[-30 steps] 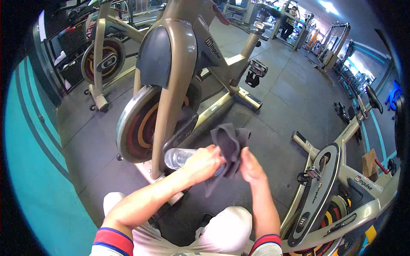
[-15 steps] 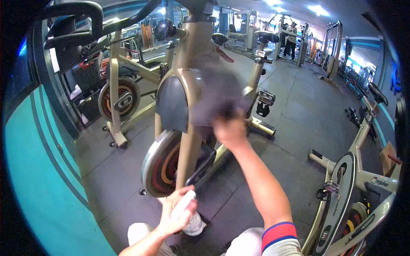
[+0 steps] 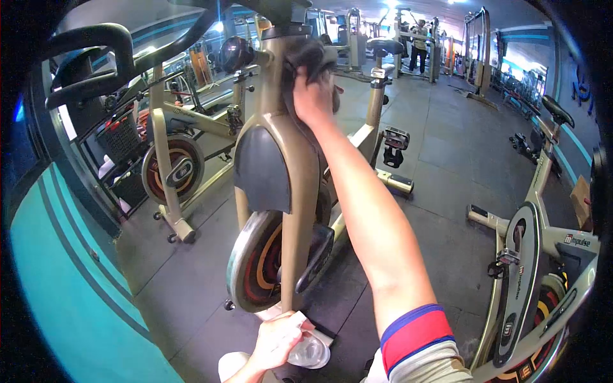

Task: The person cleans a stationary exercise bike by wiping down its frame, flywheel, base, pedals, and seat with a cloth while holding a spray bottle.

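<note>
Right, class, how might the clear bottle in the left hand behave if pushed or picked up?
The clear bottle looks like see-through plastic, so it is probably fairly light. Its rounded base suggests it could roll if laid on its side. Its shiny surface might turn slippery in the left hand if wet.

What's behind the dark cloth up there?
The tan bike post, which shows beside the dark cloth in the right hand. The patch the cloth covers can't be seen.
</note>
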Demonstrator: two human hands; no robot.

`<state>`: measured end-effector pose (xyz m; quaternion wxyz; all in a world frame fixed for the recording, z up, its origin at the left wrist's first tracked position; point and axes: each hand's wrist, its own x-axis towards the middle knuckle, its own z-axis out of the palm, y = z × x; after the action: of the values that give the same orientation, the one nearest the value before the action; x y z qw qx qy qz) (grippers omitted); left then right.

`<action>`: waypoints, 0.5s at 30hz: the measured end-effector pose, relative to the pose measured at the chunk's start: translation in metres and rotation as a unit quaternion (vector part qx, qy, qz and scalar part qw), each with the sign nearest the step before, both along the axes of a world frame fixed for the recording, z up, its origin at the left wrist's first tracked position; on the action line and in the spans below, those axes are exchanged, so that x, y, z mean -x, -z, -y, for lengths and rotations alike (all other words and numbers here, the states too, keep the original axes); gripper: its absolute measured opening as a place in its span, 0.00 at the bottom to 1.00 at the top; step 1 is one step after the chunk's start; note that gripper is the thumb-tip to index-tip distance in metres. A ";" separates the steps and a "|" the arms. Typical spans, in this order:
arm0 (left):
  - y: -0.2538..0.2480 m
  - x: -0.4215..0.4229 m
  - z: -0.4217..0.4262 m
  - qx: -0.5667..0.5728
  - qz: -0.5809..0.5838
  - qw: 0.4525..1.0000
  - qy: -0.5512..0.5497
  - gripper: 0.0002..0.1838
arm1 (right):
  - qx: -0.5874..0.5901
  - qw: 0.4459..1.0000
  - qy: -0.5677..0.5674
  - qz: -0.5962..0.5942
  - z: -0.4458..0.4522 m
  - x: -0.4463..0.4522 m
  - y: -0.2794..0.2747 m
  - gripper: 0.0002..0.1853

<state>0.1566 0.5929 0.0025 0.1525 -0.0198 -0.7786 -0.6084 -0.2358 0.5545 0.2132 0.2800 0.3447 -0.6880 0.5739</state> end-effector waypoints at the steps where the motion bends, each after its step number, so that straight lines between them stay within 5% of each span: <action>1: -0.003 -0.003 0.001 -0.008 -0.003 1.000 0.004 0.17 | -0.006 0.999 0.035 0.038 -0.001 -0.008 0.016 0.37; 5: -0.008 -0.008 0.010 0.031 -0.028 0.999 -0.002 0.14 | -0.075 0.992 0.044 0.089 -0.019 -0.028 0.028 0.36; 6: -0.006 -0.003 0.011 0.051 -0.046 0.998 -0.003 0.14 | -0.062 0.987 0.136 0.054 0.003 0.002 0.031 0.32; 8: -0.002 0.000 0.014 0.088 -0.069 0.994 -0.005 0.13 | -0.128 0.981 0.060 0.133 -0.016 -0.016 0.000 0.32; 9: -0.003 0.000 0.013 0.075 -0.065 0.995 -0.016 0.13 | -0.063 0.988 0.105 0.098 -0.002 -0.002 0.017 0.33; 13: -0.009 0.001 0.020 0.124 -0.130 0.979 -0.092 0.15 | 0.049 0.992 -0.116 0.021 -0.040 -0.044 0.080 0.28; 15: -0.017 0.004 0.023 0.158 -0.174 0.963 -0.129 0.25 | 0.020 0.987 -0.137 0.087 -0.067 -0.091 0.125 0.23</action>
<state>0.1522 0.5696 0.0192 0.3582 -0.0485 -0.8223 -0.4395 -0.1445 0.6211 0.0880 0.1445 0.3786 -0.6447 0.6482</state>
